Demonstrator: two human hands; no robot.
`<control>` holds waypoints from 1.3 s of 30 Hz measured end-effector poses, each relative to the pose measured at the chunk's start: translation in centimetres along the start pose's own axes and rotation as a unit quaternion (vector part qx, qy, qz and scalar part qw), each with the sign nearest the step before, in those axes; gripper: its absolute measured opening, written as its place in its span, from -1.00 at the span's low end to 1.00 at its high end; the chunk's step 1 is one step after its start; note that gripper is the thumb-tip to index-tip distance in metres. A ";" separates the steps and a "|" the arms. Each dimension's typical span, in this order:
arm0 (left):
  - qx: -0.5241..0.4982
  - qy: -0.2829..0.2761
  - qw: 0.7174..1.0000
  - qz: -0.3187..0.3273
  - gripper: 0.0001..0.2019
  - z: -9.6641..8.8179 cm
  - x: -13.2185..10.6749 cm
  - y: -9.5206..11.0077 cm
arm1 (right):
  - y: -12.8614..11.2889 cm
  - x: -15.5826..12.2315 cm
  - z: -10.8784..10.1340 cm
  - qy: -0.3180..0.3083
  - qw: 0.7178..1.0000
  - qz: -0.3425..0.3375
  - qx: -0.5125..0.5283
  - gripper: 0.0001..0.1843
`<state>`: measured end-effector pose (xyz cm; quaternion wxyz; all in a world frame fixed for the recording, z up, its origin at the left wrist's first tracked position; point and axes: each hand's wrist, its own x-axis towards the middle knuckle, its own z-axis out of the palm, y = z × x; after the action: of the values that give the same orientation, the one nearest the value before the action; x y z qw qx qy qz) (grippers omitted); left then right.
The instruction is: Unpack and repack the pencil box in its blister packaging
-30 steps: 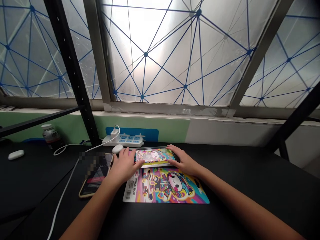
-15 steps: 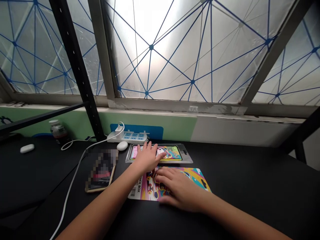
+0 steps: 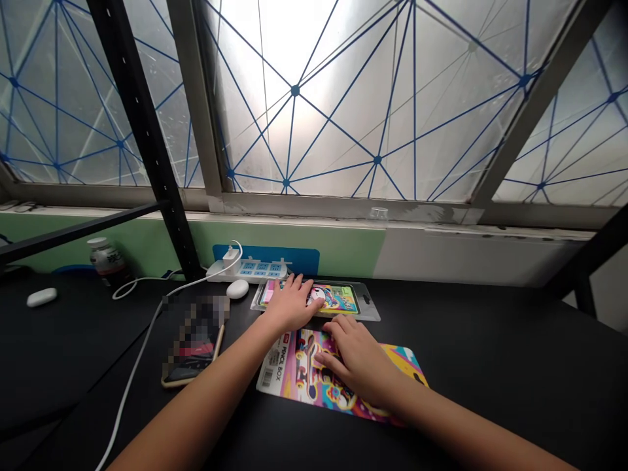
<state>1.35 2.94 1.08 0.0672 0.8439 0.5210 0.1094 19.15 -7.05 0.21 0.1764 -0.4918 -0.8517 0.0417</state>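
Observation:
My left hand [image 3: 290,305] rests with spread fingers on a clear plastic package [image 3: 369,307], which lies flat near the back of the desk. Inside it shows a colourful pencil box [image 3: 341,297] with a cartoon print, partly covered by that hand. Closer to me lies a bright printed card [image 3: 314,376] marked "PENCIL BOX", with a barcode at its left end. My right hand [image 3: 360,360] lies over the card, fingers stretched toward its far edge and thumb apart. The hand and forearm hide part of the card's right half.
A phone [image 3: 171,382] with its screen blurred lies left of my left forearm. Behind it are a white round case [image 3: 237,289], a power strip [image 3: 262,269] and a white cable [image 3: 128,386]. A bottle [image 3: 108,261] and a white oblong object [image 3: 42,297] stand farther left. A black metal post [image 3: 142,124] rises there.
The card has turned clockwise and shifted slightly right and toward me. My right hand has moved up and right across it. My left hand stays on the package, which has shifted slightly right.

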 end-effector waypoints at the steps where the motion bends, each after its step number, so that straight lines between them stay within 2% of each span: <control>1: 0.000 0.001 1.000 0.001 -0.26 0.0 0.0 0.0 | 0.1 0.1 0.2 0.008 1.000 0.008 -0.022 -0.64; 4: 0.002 0.002 1.000 0.004 -0.27 0.1 0.0 0.0 | 0.0 0.1 0.5 0.020 0.998 0.018 -0.054 -0.68; 7: 0.003 0.001 1.000 0.004 -0.27 0.1 -0.1 0.1 | -0.3 -0.2 -0.1 0.011 0.999 0.036 -0.033 -0.66; 9: 0.003 -0.002 1.000 0.004 -0.27 0.0 -0.5 0.1 | -0.3 -0.4 -1.4 -0.029 0.998 0.049 -0.011 -0.66; 12: 0.005 -0.009 1.000 0.012 -0.29 -0.1 -1.7 0.0 | 1.3 -0.3 -4.6 -0.111 0.994 0.014 0.003 -0.64; 13: 0.006 -0.012 1.000 0.017 -0.30 -0.2 -2.2 0.0 | 2.4 -0.2 -5.6 -0.128 0.992 0.008 0.008 -0.62; 16: 0.009 -0.019 0.999 0.025 -0.29 -0.3 -3.9 -0.2 | 7.5 -0.1 -7.7 -0.149 0.984 0.082 0.060 -0.52; 20: 0.020 -0.026 0.999 0.018 -0.27 -0.4 -5.6 -0.1 | 15.0 -0.3 -7.9 -0.183 0.959 0.182 0.114 -0.36; 23: 0.017 -0.030 0.999 0.013 -0.28 -0.6 -6.2 0.0 | 17.6 -0.6 -7.5 -0.146 0.959 0.210 0.123 -0.38; 27: 0.002 -0.012 1.000 0.017 -0.31 -0.5 -6.2 0.0 | 16.7 -0.7 -7.1 -0.095 0.963 0.221 0.123 -0.44; 32: 0.021 -0.021 0.999 0.018 -0.29 -0.3 -6.2 -0.1 | 14.4 -0.3 -6.1 -0.072 0.965 0.215 0.134 -0.50; 39: 0.028 -0.025 0.999 0.022 -0.29 -0.4 -6.2 -0.2 | 15.5 -0.5 -6.7 -0.036 0.963 0.238 0.122 -0.52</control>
<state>-1.58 -2.49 0.71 0.0537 0.8591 0.5035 0.0748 34.46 -0.24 2.56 0.1888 -0.6535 -0.7041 0.2036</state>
